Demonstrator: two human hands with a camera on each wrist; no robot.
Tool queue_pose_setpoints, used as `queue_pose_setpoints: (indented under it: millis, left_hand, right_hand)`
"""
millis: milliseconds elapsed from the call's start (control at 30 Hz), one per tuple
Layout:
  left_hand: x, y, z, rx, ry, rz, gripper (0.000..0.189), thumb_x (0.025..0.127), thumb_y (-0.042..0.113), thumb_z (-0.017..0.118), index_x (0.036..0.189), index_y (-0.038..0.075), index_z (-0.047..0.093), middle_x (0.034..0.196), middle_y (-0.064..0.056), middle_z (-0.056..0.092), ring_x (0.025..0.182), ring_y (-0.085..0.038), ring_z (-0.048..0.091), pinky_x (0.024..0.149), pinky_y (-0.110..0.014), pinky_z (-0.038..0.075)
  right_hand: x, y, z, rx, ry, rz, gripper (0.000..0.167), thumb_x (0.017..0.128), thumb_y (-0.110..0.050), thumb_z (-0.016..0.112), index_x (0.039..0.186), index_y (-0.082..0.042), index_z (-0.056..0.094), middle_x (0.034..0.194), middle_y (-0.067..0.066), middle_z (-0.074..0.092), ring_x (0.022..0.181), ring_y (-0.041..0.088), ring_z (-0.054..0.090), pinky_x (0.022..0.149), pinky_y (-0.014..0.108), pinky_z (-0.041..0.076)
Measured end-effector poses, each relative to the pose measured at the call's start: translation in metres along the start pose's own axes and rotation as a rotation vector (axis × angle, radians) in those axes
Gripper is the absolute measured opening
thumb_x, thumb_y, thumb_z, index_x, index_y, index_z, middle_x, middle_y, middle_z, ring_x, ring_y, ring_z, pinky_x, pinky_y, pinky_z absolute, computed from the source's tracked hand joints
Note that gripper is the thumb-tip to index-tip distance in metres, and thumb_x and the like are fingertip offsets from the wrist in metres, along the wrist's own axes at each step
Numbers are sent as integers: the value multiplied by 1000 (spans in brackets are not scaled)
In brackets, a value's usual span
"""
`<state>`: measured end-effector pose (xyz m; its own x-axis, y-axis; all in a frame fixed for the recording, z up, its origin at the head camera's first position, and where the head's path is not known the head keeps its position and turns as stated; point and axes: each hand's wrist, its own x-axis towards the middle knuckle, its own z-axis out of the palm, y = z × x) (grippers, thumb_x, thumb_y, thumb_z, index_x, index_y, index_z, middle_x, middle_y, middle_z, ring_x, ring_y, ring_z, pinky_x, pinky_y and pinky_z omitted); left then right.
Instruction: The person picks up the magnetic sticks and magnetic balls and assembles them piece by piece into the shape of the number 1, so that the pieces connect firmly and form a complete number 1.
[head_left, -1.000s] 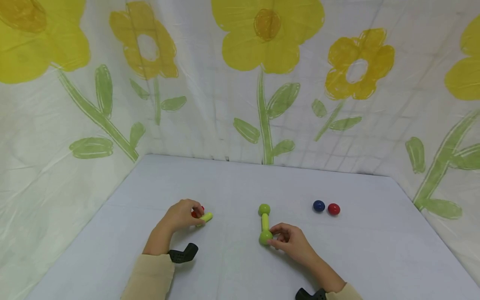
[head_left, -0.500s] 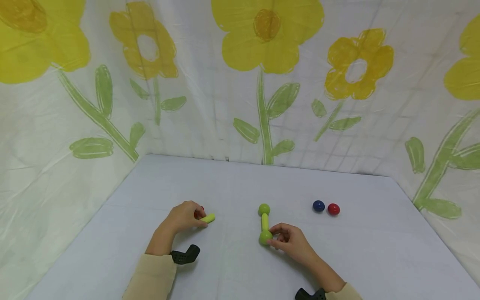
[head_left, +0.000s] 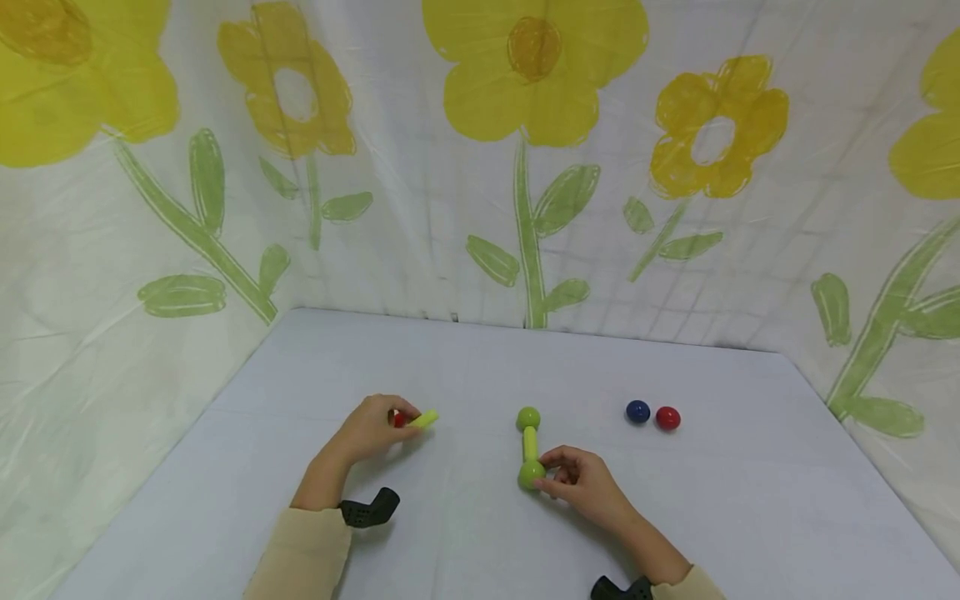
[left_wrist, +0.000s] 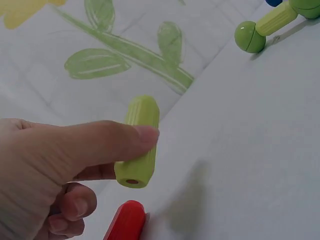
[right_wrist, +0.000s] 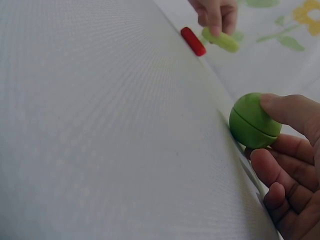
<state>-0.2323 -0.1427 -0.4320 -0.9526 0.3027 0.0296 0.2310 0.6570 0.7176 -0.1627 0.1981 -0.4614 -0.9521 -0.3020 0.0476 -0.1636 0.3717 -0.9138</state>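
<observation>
Between thumb and finger, my left hand (head_left: pixel 377 428) pinches a yellow-green ridged rod (left_wrist: pixel 142 112), held above the table with a hole showing in its lower end. A red rod (left_wrist: pixel 126 222) lies on the table beneath that hand; in the head view the fingers partly cover it. My right hand (head_left: pixel 588 486) grips the near green ball (right_wrist: pixel 255 120) with thumb and fingers. That ball is joined by a yellow-green rod (head_left: pixel 530 444) to a second green ball (head_left: pixel 528 418), the dumbbell shape lying on the table.
A blue ball (head_left: pixel 637 412) and a red ball (head_left: pixel 667 418) sit side by side toward the right back of the white table (head_left: pixel 465 367). A cloth painted with flowers (head_left: pixel 405 250) hangs behind and around the table.
My left hand has lifted the yellow-green rod off the table and shifted it slightly right and away. The right hand and the dumbbell shape stay in place.
</observation>
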Motion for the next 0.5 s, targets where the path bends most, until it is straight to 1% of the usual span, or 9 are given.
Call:
queue_pose_setpoints:
  millis: [100, 167, 233, 367, 500]
  left_hand:
    - [1, 3, 3, -119, -28, 53, 21, 82, 16, 79, 98, 3, 73, 79, -1, 58, 64, -14, 43, 54, -25, 37]
    - [2, 6, 6, -196, -53, 76, 22, 83, 16, 77, 99, 1, 73, 83, -3, 60, 59, -12, 39, 50, -24, 34]
    - [4, 9, 9, -259, -77, 84, 23, 84, 16, 76, 101, 1, 72, 90, -4, 63, 56, -10, 37, 49, -23, 33]
    - [5, 15, 17, -344, -144, 76, 25, 87, 16, 74, 104, -1, 70, 98, -7, 65, 58, -10, 42, 52, -23, 36]
    - [5, 20, 23, -380, -198, 46, 25, 88, 15, 72, 105, -3, 69, 100, -7, 65, 64, -11, 45, 55, -23, 36]
  right_hand:
    - [0, 1, 0, 3, 1, 2, 29, 85, -10, 76, 106, 6, 64, 84, 7, 64, 63, 7, 53, 53, 18, 43]
    - [0, 1, 0, 7, 1, 2, 29, 85, -10, 76, 106, 6, 64, 84, 7, 64, 63, 7, 53, 53, 18, 43]
    - [0, 1, 0, 10, 1, 1, 29, 85, -10, 76, 106, 6, 64, 84, 7, 64, 63, 7, 53, 53, 18, 43]
    - [-1, 0, 0, 22, 2, -2, 29, 85, -10, 76, 107, 6, 64, 86, 8, 65, 63, 7, 53, 53, 18, 43]
    - [-1, -1, 0, 24, 3, -6, 29, 85, -10, 76, 107, 6, 64, 87, 8, 65, 63, 7, 53, 53, 19, 43]
